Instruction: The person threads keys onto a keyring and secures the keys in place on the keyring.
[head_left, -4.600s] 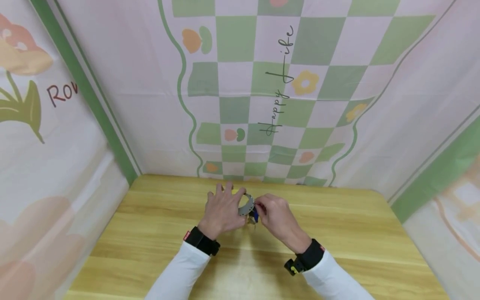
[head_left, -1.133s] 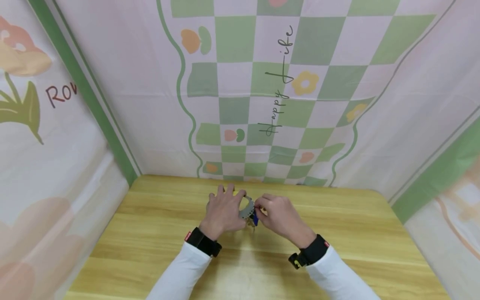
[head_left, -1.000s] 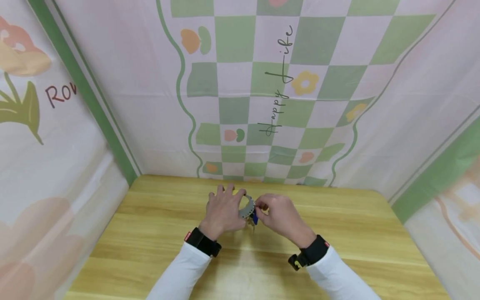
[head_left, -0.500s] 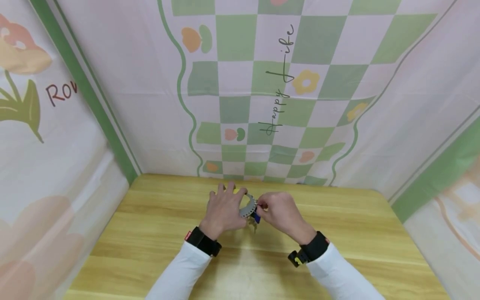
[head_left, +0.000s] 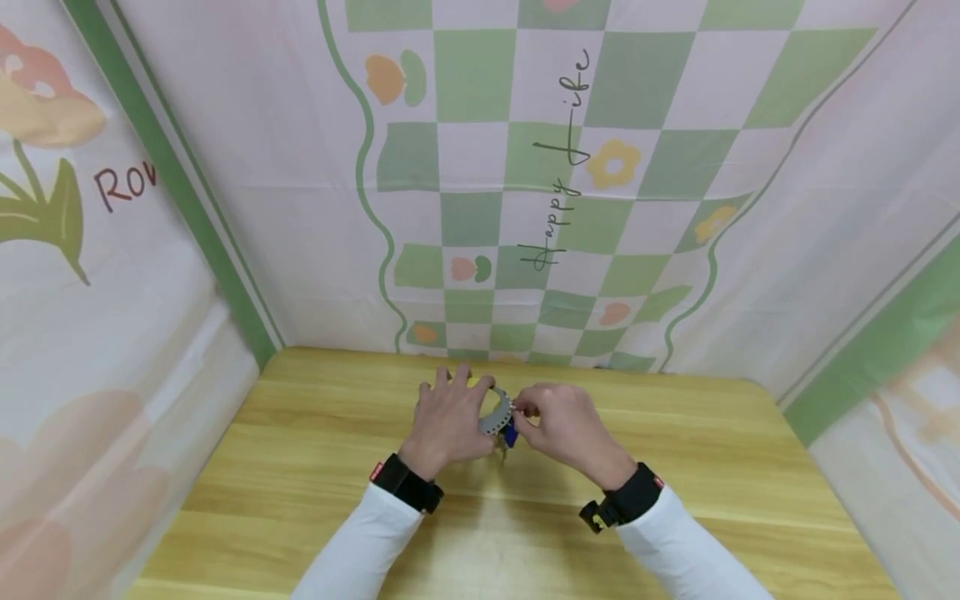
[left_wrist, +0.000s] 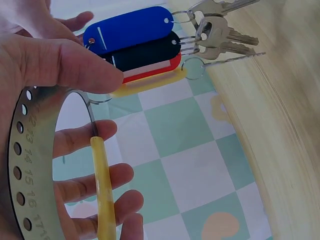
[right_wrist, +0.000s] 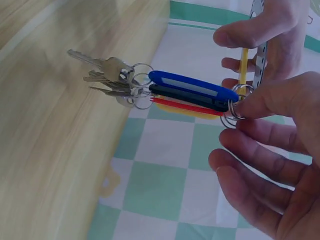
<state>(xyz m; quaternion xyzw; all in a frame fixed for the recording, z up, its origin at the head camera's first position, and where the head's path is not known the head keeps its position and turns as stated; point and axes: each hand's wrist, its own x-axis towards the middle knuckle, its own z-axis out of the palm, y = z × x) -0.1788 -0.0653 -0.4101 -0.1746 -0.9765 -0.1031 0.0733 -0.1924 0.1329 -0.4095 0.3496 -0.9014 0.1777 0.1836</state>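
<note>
My left hand (head_left: 446, 421) grips a grey metal key ring plate (left_wrist: 30, 150) with a curved row of numbered holes and a yellow handle (left_wrist: 102, 180). Close against its right edge, my right hand (head_left: 566, 429) pinches small split rings (right_wrist: 232, 107) between thumb and index finger. From these rings hang a blue key tag (left_wrist: 130, 30), a black tag (left_wrist: 145, 53), a red tag (left_wrist: 155, 69) and a yellow tag (left_wrist: 150, 83). Silver keys (left_wrist: 215, 32) dangle at their far ends. Whether any split ring passes through a hole, I cannot tell.
Beneath both hands lies a light wooden table (head_left: 300, 500). A patterned cloth (head_left: 551, 217) in green and white checks stands behind it, and cloth walls (head_left: 135, 350) close off the sides. Each wrist wears a black strap (head_left: 633, 496).
The hanging tags and keys have swung slightly. My right hand keeps its pinch beside the plate, with its wrist a little further right than several seconds ago. The left hand has barely moved.
</note>
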